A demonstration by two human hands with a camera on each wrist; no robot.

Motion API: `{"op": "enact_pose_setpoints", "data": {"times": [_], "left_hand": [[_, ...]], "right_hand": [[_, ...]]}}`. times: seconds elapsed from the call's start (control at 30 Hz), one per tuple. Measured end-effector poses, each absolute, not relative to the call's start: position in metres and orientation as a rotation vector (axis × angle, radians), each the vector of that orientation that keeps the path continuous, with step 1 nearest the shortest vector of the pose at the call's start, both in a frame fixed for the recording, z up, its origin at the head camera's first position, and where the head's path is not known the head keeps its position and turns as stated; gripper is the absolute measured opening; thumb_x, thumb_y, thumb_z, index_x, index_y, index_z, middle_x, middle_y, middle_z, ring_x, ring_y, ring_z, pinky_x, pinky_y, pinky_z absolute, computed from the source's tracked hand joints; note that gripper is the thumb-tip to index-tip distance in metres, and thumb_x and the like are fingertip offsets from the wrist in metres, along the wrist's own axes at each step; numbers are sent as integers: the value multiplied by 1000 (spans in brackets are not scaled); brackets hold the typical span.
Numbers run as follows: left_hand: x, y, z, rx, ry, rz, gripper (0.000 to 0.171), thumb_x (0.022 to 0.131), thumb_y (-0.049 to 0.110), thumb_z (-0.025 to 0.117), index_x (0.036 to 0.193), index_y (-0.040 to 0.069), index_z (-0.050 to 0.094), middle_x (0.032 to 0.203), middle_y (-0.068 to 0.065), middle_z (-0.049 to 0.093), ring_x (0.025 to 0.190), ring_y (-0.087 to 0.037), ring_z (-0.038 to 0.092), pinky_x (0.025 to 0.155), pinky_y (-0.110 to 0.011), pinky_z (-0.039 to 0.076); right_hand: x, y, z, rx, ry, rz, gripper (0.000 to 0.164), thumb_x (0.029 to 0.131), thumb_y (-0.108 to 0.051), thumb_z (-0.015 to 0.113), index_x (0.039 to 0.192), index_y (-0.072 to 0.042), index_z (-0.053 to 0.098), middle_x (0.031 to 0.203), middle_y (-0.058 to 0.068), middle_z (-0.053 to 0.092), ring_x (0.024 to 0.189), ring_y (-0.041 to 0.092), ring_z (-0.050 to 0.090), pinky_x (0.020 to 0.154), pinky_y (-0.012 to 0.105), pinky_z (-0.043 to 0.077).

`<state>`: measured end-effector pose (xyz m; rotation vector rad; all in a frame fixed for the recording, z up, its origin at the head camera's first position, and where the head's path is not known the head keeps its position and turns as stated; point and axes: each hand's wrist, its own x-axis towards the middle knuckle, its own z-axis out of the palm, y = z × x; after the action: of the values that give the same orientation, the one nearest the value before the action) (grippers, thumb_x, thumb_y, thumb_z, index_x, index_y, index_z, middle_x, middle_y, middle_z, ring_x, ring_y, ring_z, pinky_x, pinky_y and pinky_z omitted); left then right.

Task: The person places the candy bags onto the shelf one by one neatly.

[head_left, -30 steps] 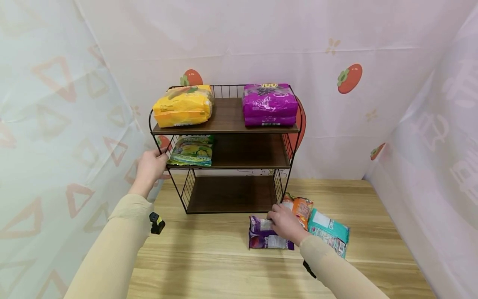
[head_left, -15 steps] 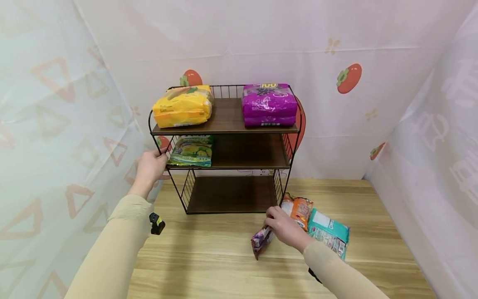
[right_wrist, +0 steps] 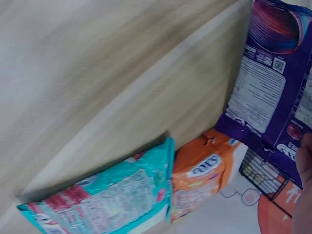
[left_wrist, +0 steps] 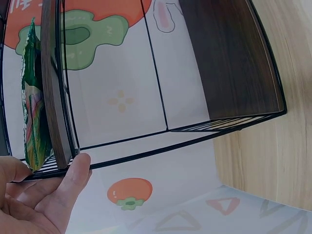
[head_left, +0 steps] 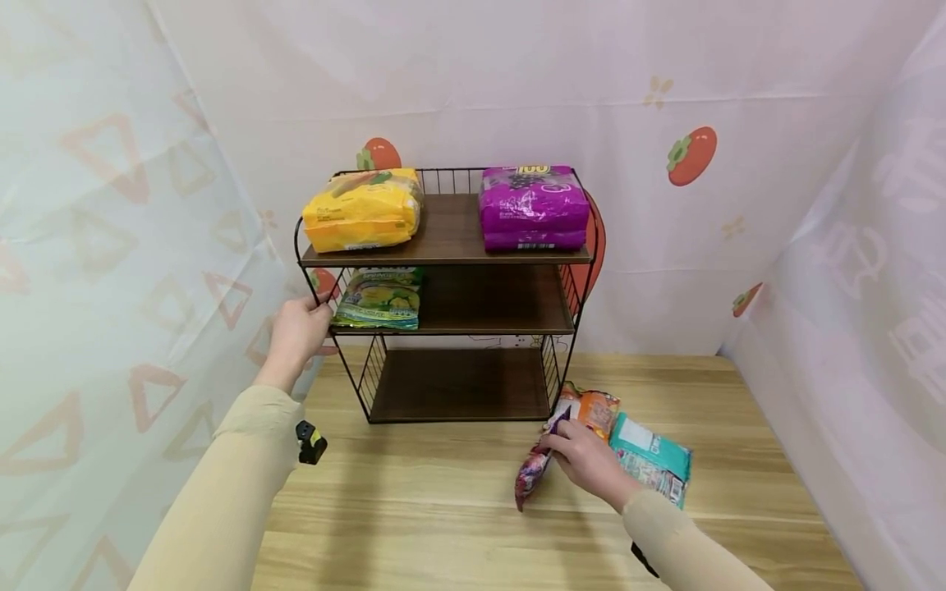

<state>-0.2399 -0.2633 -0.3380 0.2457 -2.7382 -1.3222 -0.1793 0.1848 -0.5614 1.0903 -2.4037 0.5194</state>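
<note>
At the left side of a three-tier wire-and-wood shelf rack [head_left: 458, 384], my left hand [head_left: 298, 335] grips the frame at the middle tier. The left wrist view shows its fingers at the wire side, right by a green snack bag [left_wrist: 35, 112]. My right hand [head_left: 591, 462] pinches a purple candy bag [head_left: 534, 474] by its upper edge, in front of the rack's right corner. The bag stands tilted on edge, its printed back with label text facing the right wrist view. An orange bag [head_left: 597, 410] lies just behind the right hand, partly covered.
A teal bag [head_left: 650, 455] lies on the wooden table [head_left: 414, 501] right of the orange one. On the top tier sit a yellow package [head_left: 362, 213] at left and a magenta package [head_left: 534, 209] at right. Printed cloth walls [head_left: 739, 205] enclose the back and sides.
The purple bag lay flat under my right hand; it has been lifted onto its edge, turned, and moved slightly right. My left hand has stayed on the rack.
</note>
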Motion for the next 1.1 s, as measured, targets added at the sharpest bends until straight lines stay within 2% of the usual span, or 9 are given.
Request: {"op": "enact_pose_setpoints", "data": {"times": [0.1, 0.27, 0.37, 0.47, 0.6, 0.73, 0.9, 1.03, 1.1], "left_hand": [[-241, -264, -339, 254, -2748, -1259, 53, 107, 25, 35, 154, 2, 44, 154, -30, 42, 88, -40, 74, 63, -38, 62], [-242, -266, -342, 272, -2755, -1232, 53, 107, 26, 35, 154, 4, 44, 150, -29, 47, 88, -40, 75, 48, -34, 50], [-242, -266, -343, 253, -2748, -1259, 53, 107, 25, 34, 154, 3, 42, 154, -28, 43, 92, -42, 74, 55, -37, 58], [-241, -264, -342, 228, -2743, -1250, 53, 107, 24, 34, 153, 0, 44, 155, -27, 42, 96, -42, 72, 68, -40, 63], [-242, -265, -342, 222, -2747, -1219, 52, 107, 24, 34, 151, -2, 46, 154, -28, 44, 95, -43, 72, 67, -40, 62], [-242, -265, -342, 215, -2747, -1226, 53, 107, 23, 33, 151, -3, 45, 154, -28, 43, 95, -44, 72, 70, -42, 63], [-242, -265, -344, 215, -2738, -1270, 53, 107, 24, 33, 153, -1, 42, 157, -27, 40, 97, -44, 72, 70, -43, 63], [-242, -265, -344, 220, -2735, -1277, 53, 108, 25, 33, 154, 1, 42, 158, -27, 38, 96, -45, 72, 61, -38, 61], [-243, -266, -344, 235, -2741, -1282, 53, 107, 25, 33, 155, 3, 41, 158, -27, 38, 94, -44, 73, 51, -34, 56]], "right_hand": [[-174, 190, -563, 1023, -2459, 486, 24, 84, -2, 76, 104, -15, 75, 86, -6, 55, 69, 6, 43, 56, 22, 40], [-166, 195, -564, 849, -2588, 494, 14, 91, -16, 72, 105, -16, 74, 90, -5, 59, 61, 0, 41, 49, 19, 39], [-163, 194, -564, 706, -2694, 594, 12, 97, -25, 70, 106, -18, 73, 96, -4, 62, 58, -1, 45, 50, 20, 43], [-162, 193, -564, 530, -2772, 741, 9, 99, -29, 68, 103, -22, 71, 100, -6, 64, 64, 0, 53, 57, 24, 50], [-162, 193, -563, 339, -2812, 938, 4, 97, -25, 69, 98, -22, 68, 104, -5, 65, 83, 9, 62, 71, 34, 55], [-163, 196, -561, 247, -2831, 1063, 8, 94, -18, 70, 99, -17, 65, 108, 1, 65, 89, 16, 62, 75, 38, 54], [-165, 204, -559, 167, -2855, 1182, 18, 91, -11, 72, 106, -11, 61, 102, 4, 64, 77, 14, 56, 65, 32, 49], [-167, 213, -559, 92, -2884, 1227, 28, 90, -7, 74, 110, -7, 54, 89, 7, 61, 64, 15, 50, 55, 29, 44], [-168, 217, -559, 71, -2886, 1239, 33, 89, -5, 74, 112, -4, 51, 87, 9, 59, 65, 18, 51, 57, 31, 45]]}}
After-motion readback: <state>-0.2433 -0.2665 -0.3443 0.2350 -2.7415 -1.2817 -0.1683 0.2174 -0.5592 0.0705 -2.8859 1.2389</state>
